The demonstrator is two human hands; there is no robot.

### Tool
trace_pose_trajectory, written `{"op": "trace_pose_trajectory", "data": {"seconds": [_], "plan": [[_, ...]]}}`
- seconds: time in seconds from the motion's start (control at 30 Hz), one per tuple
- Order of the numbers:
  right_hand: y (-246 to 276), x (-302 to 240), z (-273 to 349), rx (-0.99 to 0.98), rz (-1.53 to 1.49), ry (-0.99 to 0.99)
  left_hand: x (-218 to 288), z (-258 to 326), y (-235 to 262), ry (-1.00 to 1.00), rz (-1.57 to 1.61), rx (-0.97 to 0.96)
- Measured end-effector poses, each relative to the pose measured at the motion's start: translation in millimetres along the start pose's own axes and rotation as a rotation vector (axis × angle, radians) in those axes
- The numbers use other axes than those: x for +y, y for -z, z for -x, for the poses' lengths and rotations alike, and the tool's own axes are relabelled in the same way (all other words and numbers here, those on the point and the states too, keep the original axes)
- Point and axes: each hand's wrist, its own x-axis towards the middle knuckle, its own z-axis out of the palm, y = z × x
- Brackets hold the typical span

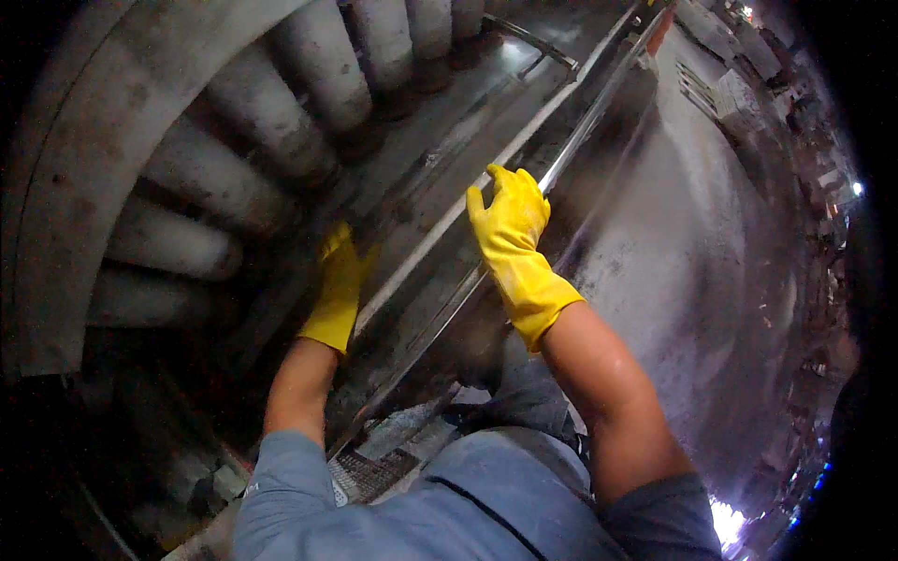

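My left hand (344,271), in a yellow rubber glove, reaches over a dark, grimy flat surface (402,201) on the far side of a pale metal edge (428,238). Its thumb stands apart from the fingers and I see nothing in it; shadow and blur soften the fingertips. In a matching yellow glove, my right hand (513,208) is over the strip between that edge and a shiny metal rail (572,140). Its thumb is spread from the bent fingers, with no held object visible. I cannot tell whether the fingers touch the metal.
Thick grey cylinders (267,112) fan out at the upper left inside a broad curved rim (70,168). A thin metal frame (538,42) lies at the top. On the right is a grey, dusty floor (683,224), with cluttered items (748,103) along its far side.
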Motion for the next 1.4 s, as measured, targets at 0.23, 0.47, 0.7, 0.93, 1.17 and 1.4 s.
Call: {"op": "trace_pose_trajectory", "data": {"seconds": [0.23,0.47,0.7,0.93,1.17,1.4], "plan": [[-1,-1,-2,0.055,-0.031,0.021,2,0,21,0.277,0.037,-0.450],[-3,1,-1,-0.063,-0.009,-0.033,-11,78,95,0.132,0.336,-0.402],[4,8,-2,-0.090,0.080,0.037,34,193,240,0.032,0.337,-0.369],[3,2,3,-0.107,0.103,-0.029,8,338,273,0.435,0.324,-0.161],[25,-13,6,-0.153,0.070,-0.003,-18,383,259,0.614,0.144,-0.004],[-8,11,-4,-0.051,-0.004,0.025,-8,352,260,0.870,0.224,0.051]]}}
